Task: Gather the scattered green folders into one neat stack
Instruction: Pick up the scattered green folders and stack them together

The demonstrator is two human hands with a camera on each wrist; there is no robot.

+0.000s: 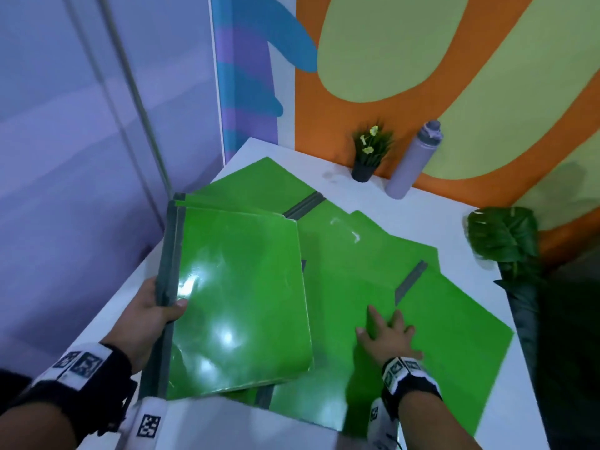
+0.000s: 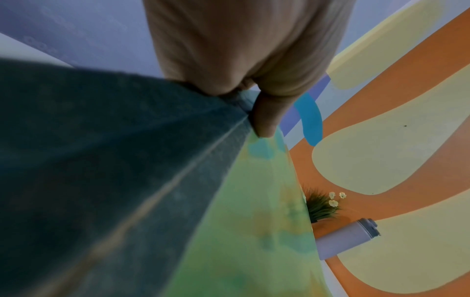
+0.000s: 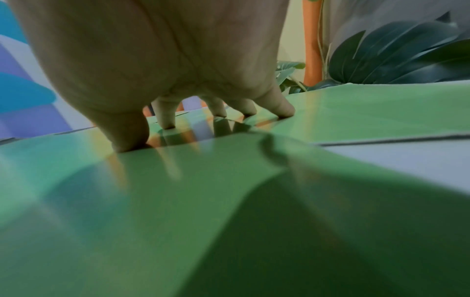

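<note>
My left hand (image 1: 147,315) pinches the gathered folders (image 1: 238,297) by their grey spines, centre-left of frame, w/ thumb on top so they stay aligned, while my right hand (image 1: 391,339), fingertips (image 3: 286,112) spread, presses a loose folder (image 1: 448,323) lower right, prob. to slide it over.

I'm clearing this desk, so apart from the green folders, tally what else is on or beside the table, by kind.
Water bottle: 1
Plants: 2, a small flowering pot and a big leafy plant
Total: 3
</note>
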